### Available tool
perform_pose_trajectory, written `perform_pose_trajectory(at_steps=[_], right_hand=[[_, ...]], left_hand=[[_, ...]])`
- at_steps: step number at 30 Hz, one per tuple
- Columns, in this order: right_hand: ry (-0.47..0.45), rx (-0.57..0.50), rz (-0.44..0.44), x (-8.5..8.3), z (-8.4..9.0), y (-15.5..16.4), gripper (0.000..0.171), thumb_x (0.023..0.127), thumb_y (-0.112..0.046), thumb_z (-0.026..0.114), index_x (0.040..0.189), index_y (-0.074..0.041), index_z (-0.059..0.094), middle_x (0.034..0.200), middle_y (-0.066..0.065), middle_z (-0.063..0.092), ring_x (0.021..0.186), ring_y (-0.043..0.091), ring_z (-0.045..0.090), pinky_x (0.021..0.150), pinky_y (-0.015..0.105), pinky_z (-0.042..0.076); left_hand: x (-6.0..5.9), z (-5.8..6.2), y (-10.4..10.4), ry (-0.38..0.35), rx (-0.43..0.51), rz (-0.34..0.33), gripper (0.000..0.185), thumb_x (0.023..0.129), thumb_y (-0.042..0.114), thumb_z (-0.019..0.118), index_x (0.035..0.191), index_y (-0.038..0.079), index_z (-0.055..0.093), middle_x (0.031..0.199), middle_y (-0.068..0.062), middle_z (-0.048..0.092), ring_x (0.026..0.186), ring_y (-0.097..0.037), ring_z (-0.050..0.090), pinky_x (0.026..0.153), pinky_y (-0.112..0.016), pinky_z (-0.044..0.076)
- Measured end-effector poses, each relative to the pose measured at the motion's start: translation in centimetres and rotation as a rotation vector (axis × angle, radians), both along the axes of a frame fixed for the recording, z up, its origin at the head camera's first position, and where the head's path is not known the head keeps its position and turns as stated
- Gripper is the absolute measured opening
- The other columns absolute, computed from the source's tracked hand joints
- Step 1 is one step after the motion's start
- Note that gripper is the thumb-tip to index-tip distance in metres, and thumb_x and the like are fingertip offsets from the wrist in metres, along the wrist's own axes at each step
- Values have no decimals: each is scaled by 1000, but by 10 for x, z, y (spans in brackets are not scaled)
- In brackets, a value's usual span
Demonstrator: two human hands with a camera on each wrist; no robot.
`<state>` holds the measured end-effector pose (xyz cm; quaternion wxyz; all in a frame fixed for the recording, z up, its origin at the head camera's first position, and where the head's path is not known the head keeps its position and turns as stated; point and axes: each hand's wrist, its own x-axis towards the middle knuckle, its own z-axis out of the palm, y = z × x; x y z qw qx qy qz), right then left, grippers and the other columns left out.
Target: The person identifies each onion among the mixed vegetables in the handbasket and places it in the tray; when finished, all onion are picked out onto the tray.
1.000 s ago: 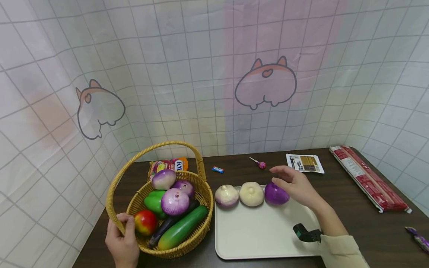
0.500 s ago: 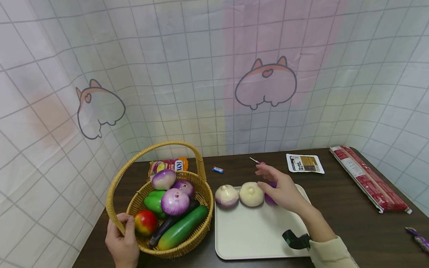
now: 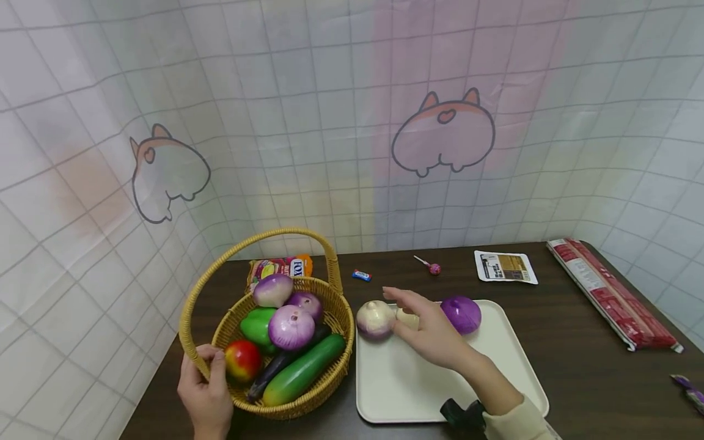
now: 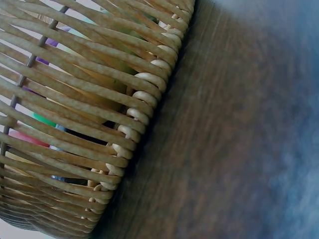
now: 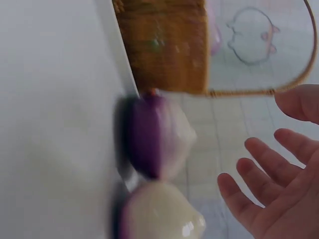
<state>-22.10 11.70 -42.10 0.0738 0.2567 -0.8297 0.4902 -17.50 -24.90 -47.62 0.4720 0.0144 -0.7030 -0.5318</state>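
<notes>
Reaching my right hand (image 3: 431, 333), fingers spread, over the pale onion (image 3: 406, 318), I might nudge the purple-white onion (image 3: 376, 319) off the tray (image 3: 495, 379) while my left grip (image 3: 206, 391) holds the basket (image 3: 324, 376).

Bare tray (image 3: 418, 391) front open, three onions (image 3: 376, 319) lining its far edge

open hand (image 5: 279, 184), two onions (image 5: 157, 137), basket (image 5: 164, 47)
</notes>
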Motion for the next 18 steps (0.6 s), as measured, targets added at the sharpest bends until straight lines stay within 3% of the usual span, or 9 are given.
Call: perform_pose_trajectory(at_steps=[11, 18], right_hand=[[-34, -140, 104, 9, -5, -54, 44, 91, -5, 65, 131, -18, 56, 134, 2, 53, 110, 31, 59, 87, 40, 54], [-34, -87, 124, 9, -4, -90, 46, 90, -14, 67, 134, -20, 54, 140, 1, 49, 125, 16, 49, 97, 45, 47]], left_hand=[[-1, 1, -1, -1, 0, -35, 8, 88, -14, 58, 80, -15, 56, 87, -6, 57, 89, -14, 53, 82, -21, 40], [-1, 0, -3, -2, 7, -34, 8, 87, -13, 58, 80, -15, 56, 87, -5, 57, 88, -14, 54, 82, -21, 40]])
